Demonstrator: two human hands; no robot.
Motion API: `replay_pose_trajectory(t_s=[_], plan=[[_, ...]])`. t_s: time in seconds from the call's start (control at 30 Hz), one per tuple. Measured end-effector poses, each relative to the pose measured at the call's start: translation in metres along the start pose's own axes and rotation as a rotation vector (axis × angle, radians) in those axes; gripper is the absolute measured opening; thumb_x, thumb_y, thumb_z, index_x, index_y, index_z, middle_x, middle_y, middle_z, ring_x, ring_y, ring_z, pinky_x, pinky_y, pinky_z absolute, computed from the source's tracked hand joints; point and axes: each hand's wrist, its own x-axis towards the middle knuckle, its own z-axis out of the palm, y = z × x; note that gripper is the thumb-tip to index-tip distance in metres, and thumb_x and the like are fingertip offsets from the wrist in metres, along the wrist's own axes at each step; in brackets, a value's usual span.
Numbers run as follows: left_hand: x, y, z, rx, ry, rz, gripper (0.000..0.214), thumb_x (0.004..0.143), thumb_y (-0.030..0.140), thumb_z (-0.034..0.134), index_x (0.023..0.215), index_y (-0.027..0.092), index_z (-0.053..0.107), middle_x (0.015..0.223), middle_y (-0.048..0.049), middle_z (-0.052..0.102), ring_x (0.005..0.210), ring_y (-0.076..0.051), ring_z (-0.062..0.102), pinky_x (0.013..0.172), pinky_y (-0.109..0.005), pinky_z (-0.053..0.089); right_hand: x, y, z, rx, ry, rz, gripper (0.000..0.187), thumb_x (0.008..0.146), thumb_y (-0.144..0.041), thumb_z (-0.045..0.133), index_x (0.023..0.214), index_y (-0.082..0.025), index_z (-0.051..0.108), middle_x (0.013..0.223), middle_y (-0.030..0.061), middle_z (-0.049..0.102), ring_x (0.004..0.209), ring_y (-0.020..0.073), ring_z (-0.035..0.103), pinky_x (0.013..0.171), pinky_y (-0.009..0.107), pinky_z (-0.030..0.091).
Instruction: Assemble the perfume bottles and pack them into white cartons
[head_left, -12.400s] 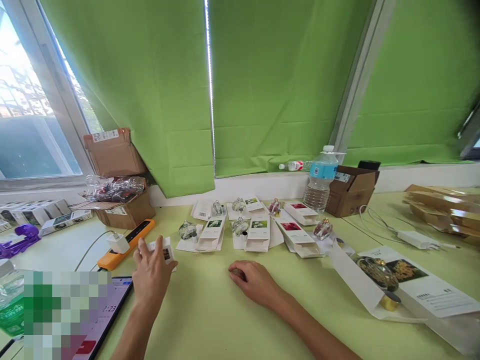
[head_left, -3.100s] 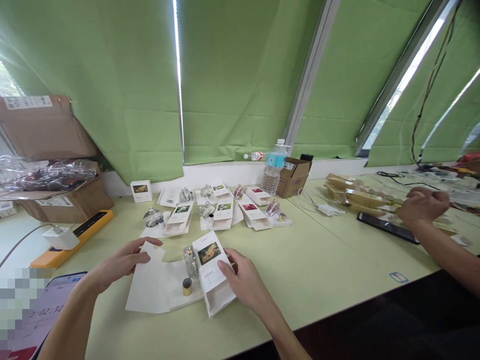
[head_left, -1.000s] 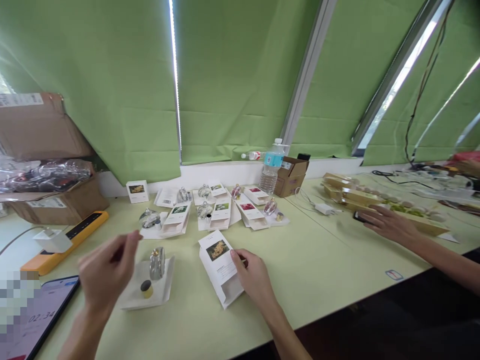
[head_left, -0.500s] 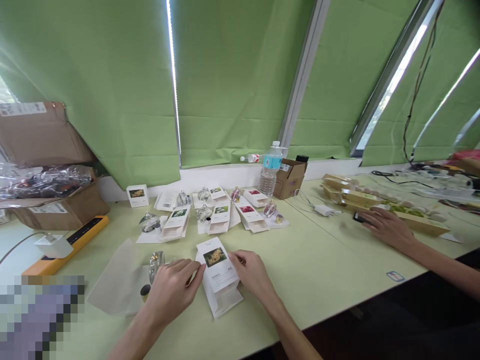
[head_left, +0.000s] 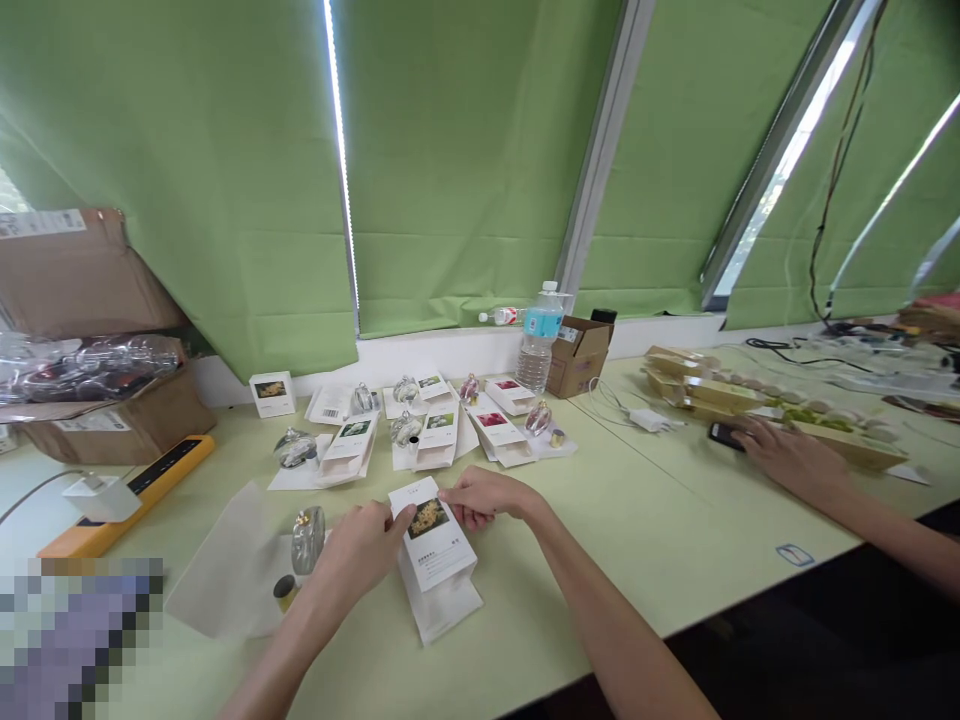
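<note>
A white paper carton with a yellow flower picture lies on the table, its near end open. My left hand grips its left edge, thumb on the printed face. At the upper right edge, my right hand is closed with its thumb and index finger on the carton, other fingers curled. Left of my left hand stands a clear glass perfume bottle on white paper. Near it is a dark and gold cap, with a translucent paper sheet beside them.
Behind the carton stand several flower-printed cartons with glass bottles. A closed carton is at back left. An orange power strip and a cardboard box are left. A water bottle stands behind; another person's hand touches a dark device.
My right hand has slid up the carton's right edge toward its far end. My left hand stays on the left edge. The other person's hand has shifted slightly right.
</note>
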Motion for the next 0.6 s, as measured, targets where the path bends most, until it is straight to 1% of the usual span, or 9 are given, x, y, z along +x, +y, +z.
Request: replay_pose_trajectory(t_s=[0.07, 0.13, 0.17, 0.23, 0.3, 0.33, 0.4, 0.5, 0.6], plan=[[0.002, -0.005, 0.008, -0.004, 0.007, -0.018, 0.051, 0.085, 0.060, 0.033, 0.054, 0.022, 0.048, 0.060, -0.0094, 0.061, 0.060, -0.025, 0.059, 0.049, -0.029, 0.030, 0.002, 0.005, -0.001, 0.029, -0.064, -0.024, 0.051, 0.082, -0.057, 0.053, 0.059, -0.013, 0.063, 0.055, 0.0037, 0.064, 0.043, 0.0086, 0.052, 0.040, 0.017, 0.035], [0.002, -0.008, 0.013, -0.019, 0.005, -0.038, 0.050, 0.086, 0.060, 0.032, 0.059, 0.022, 0.051, 0.062, -0.0103, 0.062, 0.063, -0.027, 0.062, 0.049, -0.029, 0.033, 0.001, 0.010, -0.002, 0.065, -0.113, -0.045, 0.051, 0.082, -0.060, 0.052, 0.063, -0.013, 0.063, 0.061, 0.0037, 0.067, 0.047, 0.0082, 0.054, 0.043, 0.017, 0.038], [0.001, -0.009, 0.014, -0.029, -0.005, -0.047, 0.051, 0.086, 0.061, 0.031, 0.062, 0.022, 0.052, 0.062, -0.0099, 0.062, 0.060, -0.027, 0.063, 0.047, -0.028, 0.034, 0.001, 0.012, -0.002, 0.083, -0.129, -0.050, 0.051, 0.082, -0.061, 0.052, 0.065, -0.014, 0.063, 0.064, 0.0038, 0.067, 0.048, 0.0084, 0.055, 0.045, 0.018, 0.040], [0.001, -0.010, 0.016, -0.093, -0.055, -0.083, 0.053, 0.085, 0.064, 0.028, 0.067, 0.021, 0.053, 0.057, -0.0072, 0.061, 0.046, -0.024, 0.060, 0.039, -0.028, 0.035, 0.000, 0.014, -0.003, 0.108, -0.150, -0.054, 0.051, 0.081, -0.062, 0.053, 0.068, -0.014, 0.063, 0.066, 0.0040, 0.068, 0.049, 0.0088, 0.056, 0.047, 0.019, 0.042], [0.001, -0.010, 0.017, -0.187, -0.111, -0.129, 0.055, 0.082, 0.069, 0.028, 0.071, 0.021, 0.052, 0.053, -0.0039, 0.058, 0.033, -0.021, 0.055, 0.031, -0.028, 0.035, -0.001, 0.015, -0.003, 0.117, -0.153, -0.062, 0.052, 0.080, -0.063, 0.053, 0.069, -0.014, 0.064, 0.066, 0.0039, 0.068, 0.049, 0.0089, 0.056, 0.048, 0.019, 0.043], [0.001, -0.010, 0.017, -0.231, -0.133, -0.148, 0.056, 0.081, 0.070, 0.029, 0.071, 0.021, 0.052, 0.051, -0.0029, 0.057, 0.031, -0.021, 0.054, 0.030, -0.028, 0.035, -0.001, 0.015, -0.003, 0.119, -0.150, -0.069, 0.051, 0.080, -0.063, 0.053, 0.069, -0.014, 0.064, 0.066, 0.0038, 0.068, 0.049, 0.0089, 0.056, 0.048, 0.020, 0.043], [0.002, -0.011, 0.019, -0.293, -0.158, -0.165, 0.056, 0.080, 0.072, 0.031, 0.071, 0.020, 0.051, 0.050, -0.0027, 0.058, 0.031, -0.021, 0.056, 0.029, -0.028, 0.039, -0.002, 0.015, -0.002, 0.127, -0.145, -0.083, 0.050, 0.080, -0.062, 0.055, 0.068, -0.014, 0.064, 0.066, 0.0038, 0.068, 0.049, 0.0091, 0.056, 0.049, 0.020, 0.044], [0.005, -0.016, 0.021, -0.348, -0.184, -0.155, 0.057, 0.080, 0.072, 0.032, 0.071, 0.019, 0.051, 0.050, -0.0048, 0.062, 0.035, -0.022, 0.060, 0.033, -0.028, 0.044, -0.003, 0.012, -0.001, 0.150, -0.148, -0.101, 0.046, 0.076, -0.059, 0.061, 0.068, -0.013, 0.065, 0.064, 0.0034, 0.067, 0.051, 0.0103, 0.057, 0.049, 0.021, 0.045], [0.005, -0.018, 0.021, -0.428, -0.218, -0.138, 0.056, 0.080, 0.071, 0.034, 0.074, 0.019, 0.054, 0.050, -0.0065, 0.065, 0.038, -0.024, 0.063, 0.034, -0.029, 0.047, -0.004, 0.011, 0.000, 0.187, -0.160, -0.116, 0.044, 0.073, -0.057, 0.066, 0.068, -0.014, 0.065, 0.063, 0.0029, 0.066, 0.053, 0.0119, 0.058, 0.050, 0.022, 0.046]])
